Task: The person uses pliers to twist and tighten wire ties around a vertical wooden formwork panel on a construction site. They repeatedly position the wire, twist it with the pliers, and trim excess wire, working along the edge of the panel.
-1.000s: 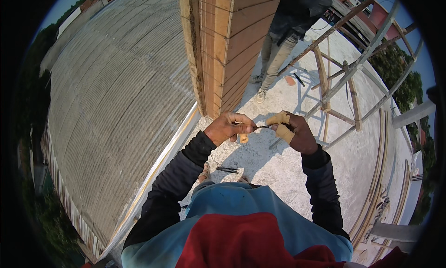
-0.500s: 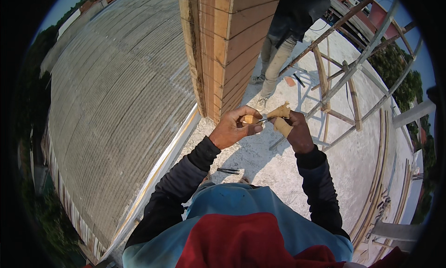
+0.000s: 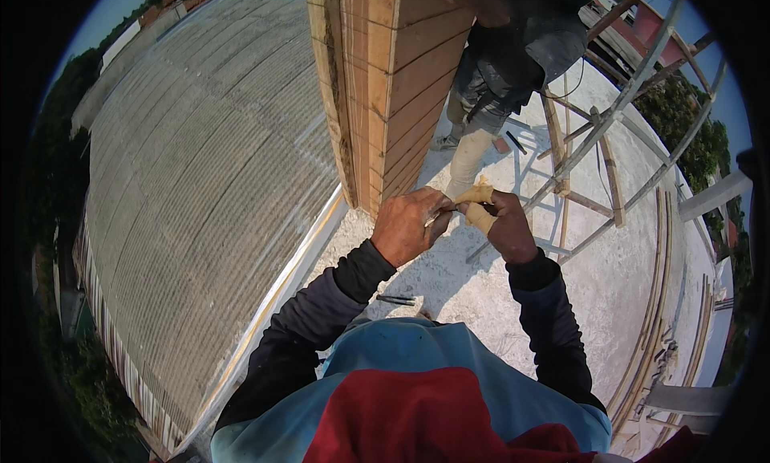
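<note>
Just in front of the foot of a tall wooden column form (image 3: 365, 102), my two hands meet fingertip to fingertip. My left hand (image 3: 407, 226) is closed in a pinch, its back turned up, with the fingertips curled out of sight. My right hand (image 3: 513, 230) is also closed. Tan wrapping (image 3: 481, 218) covers its thumb and a finger, with a loose flap standing up. Whatever lies between the fingertips is mostly hidden and too small to name. Thin dark lines of wire run around the column form.
A co-worker (image 3: 513, 70) bends close behind the column. Corrugated roofing (image 3: 216, 158) spreads to the left beyond a pale edge. Metal scaffolding (image 3: 618, 114) stands at the right. Dark rods (image 3: 396, 300) lie near my feet, and long strips (image 3: 654, 294) lie far right.
My left hand has turned over and closed in on my right fingertips, covering the thin dark strand and small tan piece seen before. The co-worker has leaned in toward the column.
</note>
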